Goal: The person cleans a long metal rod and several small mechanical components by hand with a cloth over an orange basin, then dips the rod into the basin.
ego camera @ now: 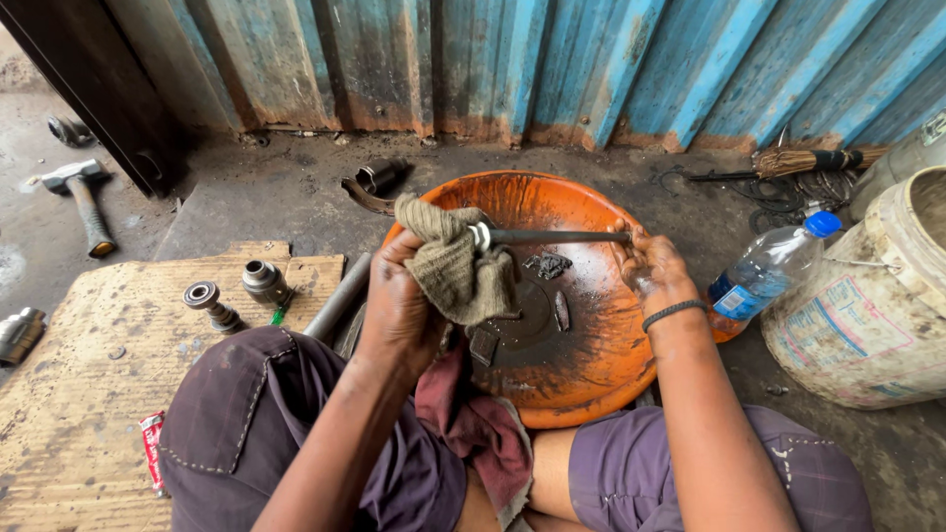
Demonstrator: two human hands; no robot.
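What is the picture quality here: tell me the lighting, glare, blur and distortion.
Head view: soft, even daylight with faint shadows; slight sheen on the oily orange basin; the left hand, rag, metal rod and right hand are sharp; wide-angle lens bends the blue corrugated wall and the bucket at the edges.

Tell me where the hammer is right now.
In the head view the hammer lies on the bare ground at the far left, beyond the cardboard sheet and beside the dark door frame, well away from both hands.
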